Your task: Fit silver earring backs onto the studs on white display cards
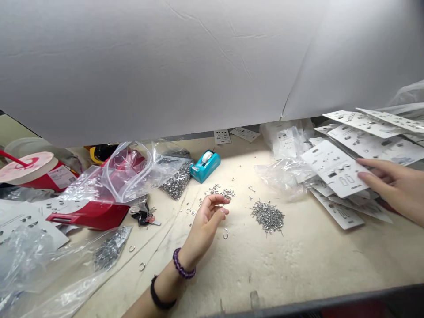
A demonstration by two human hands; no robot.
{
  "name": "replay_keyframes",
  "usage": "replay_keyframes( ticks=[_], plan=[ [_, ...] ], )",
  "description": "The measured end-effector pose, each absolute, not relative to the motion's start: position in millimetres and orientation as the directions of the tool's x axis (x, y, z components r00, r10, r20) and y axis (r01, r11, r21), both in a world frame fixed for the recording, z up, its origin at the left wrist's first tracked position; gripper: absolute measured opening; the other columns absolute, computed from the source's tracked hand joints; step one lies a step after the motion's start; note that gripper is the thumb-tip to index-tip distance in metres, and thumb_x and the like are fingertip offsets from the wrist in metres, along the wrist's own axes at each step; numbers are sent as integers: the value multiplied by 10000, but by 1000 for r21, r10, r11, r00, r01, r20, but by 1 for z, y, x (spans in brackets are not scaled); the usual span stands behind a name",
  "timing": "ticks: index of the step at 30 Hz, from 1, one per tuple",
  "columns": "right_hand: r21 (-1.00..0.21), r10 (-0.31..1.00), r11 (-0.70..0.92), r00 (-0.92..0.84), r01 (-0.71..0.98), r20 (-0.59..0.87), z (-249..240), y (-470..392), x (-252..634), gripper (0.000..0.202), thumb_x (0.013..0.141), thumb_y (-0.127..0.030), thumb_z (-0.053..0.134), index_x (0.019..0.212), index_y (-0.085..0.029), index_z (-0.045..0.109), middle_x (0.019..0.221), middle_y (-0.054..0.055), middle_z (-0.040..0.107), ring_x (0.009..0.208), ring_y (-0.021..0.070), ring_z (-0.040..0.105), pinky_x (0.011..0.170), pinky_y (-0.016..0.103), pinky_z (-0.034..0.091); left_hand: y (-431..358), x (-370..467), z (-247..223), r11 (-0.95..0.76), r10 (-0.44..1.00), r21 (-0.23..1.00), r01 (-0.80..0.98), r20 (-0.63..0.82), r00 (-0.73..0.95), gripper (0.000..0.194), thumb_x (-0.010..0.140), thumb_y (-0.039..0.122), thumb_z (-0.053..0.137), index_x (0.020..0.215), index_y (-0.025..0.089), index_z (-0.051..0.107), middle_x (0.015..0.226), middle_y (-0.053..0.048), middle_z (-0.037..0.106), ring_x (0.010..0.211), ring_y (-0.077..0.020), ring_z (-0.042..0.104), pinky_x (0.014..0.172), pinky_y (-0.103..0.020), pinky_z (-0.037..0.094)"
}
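My right hand (380, 179) pinches the right edge of a white earring card (334, 165), above a loose pile of similar cards (374, 148). Small metal pieces are fixed on the card. My left hand (208, 216) hovers over the middle of the table, fingers curled but apart, with nothing in it. A heap of small silver pieces (269, 217) lies to its right. A smaller scatter of silver bits (220, 191) lies just beyond its fingers, and a silver ring (225, 233) rests beside it on the table.
A teal tape dispenser (206, 166) stands behind my left hand. To the left are a bag of metal pieces (177, 179), a red dustpan (94, 215), keys (145, 216) and a red cup (39, 170). A white panel (159, 70) hangs across the back.
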State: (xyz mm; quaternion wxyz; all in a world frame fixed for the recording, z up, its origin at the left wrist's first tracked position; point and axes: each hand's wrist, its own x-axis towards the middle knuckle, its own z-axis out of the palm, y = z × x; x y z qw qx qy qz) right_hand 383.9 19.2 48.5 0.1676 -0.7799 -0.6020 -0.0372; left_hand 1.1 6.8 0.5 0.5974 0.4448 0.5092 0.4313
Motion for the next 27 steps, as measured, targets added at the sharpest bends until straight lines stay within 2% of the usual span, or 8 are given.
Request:
replay_keyframes(
  ticks=[3, 8, 11, 13, 15, 18, 22, 27],
  plan=[
    [-252, 921, -329, 368, 910, 129, 53, 22, 359, 535, 710, -533, 588, 1133, -206, 598, 829, 118, 675, 577, 124, 555, 559, 314, 389, 8, 0, 1, 231, 969, 972, -48, -225, 107, 157, 786, 224, 528, 938, 189, 520, 974, -39, 586, 849, -135, 535, 743, -262, 411],
    [-211, 894, -290, 343, 933, 287, 48, 12, 351, 474, 747, -506, 563, 1104, -196, 610, 840, 118, 680, 588, 119, 575, 540, 292, 401, 8, -1, -1, 243, 964, 970, -33, -237, 121, 124, 799, 230, 512, 916, 193, 522, 943, -21, 580, 824, -125, 529, 744, -261, 409],
    [-28, 841, -4, 19, 1000, 541, 39, 2, 341, 339, 826, -441, 505, 999, -193, 658, 802, 115, 690, 620, 133, 613, 534, 281, 433, 8, -1, -1, 203, 968, 979, -12, -199, 150, 105, 803, 223, 508, 897, 183, 533, 919, -31, 581, 837, -137, 528, 755, -269, 408],
    [111, 659, 253, -255, 961, 708, 33, -6, 328, 137, 795, -307, 598, 898, -255, 672, 760, 64, 699, 626, 134, 635, 535, 268, 466, 7, -2, -2, 171, 972, 985, 5, -170, 162, 95, 806, 222, 508, 885, 180, 540, 915, -41, 583, 858, -151, 529, 768, -280, 409],
    [196, 419, 417, -379, 888, 825, 26, -16, 310, 257, 672, -157, 716, 866, -314, 658, 734, 14, 699, 607, 152, 642, 532, 282, 496, 5, -2, -2, 153, 965, 988, 20, -154, 211, 113, 807, 241, 519, 901, 183, 543, 949, -54, 583, 888, -164, 531, 790, -297, 413],
    [60, 315, 547, -271, 835, 909, 15, -31, 274, 602, 567, -50, 757, 1077, -326, 595, 791, 17, 691, 622, 184, 641, 513, 312, 520, -1, 0, -1, 140, 898, 990, -15, -121, 422, 255, 815, 281, 521, 1059, 207, 526, 1112, -88, 553, 991, -196, 523, 860, -343, 406],
    [-388, 567, 648, -75, 655, 820, 5, -46, 213, 607, 694, -27, 644, 1211, -304, 486, 835, 14, 677, 744, 177, 645, 598, 323, 551, -11, 5, -1, 126, 844, 971, -204, 4, 537, 330, 830, 344, 491, 1136, 223, 527, 1139, -98, 553, 1044, -224, 507, 897, -373, 391],
    [-408, 558, 806, -318, 430, 767, 9, -37, 174, 527, 781, -153, 591, 1270, -231, 410, 921, 59, 674, 820, 173, 638, 636, 317, 558, -10, 10, -5, 205, 953, 878, -433, -79, 292, 252, 801, 420, 515, 802, 177, 583, 745, -22, 581, 708, -128, 541, 686, -264, 449]
  ],
)
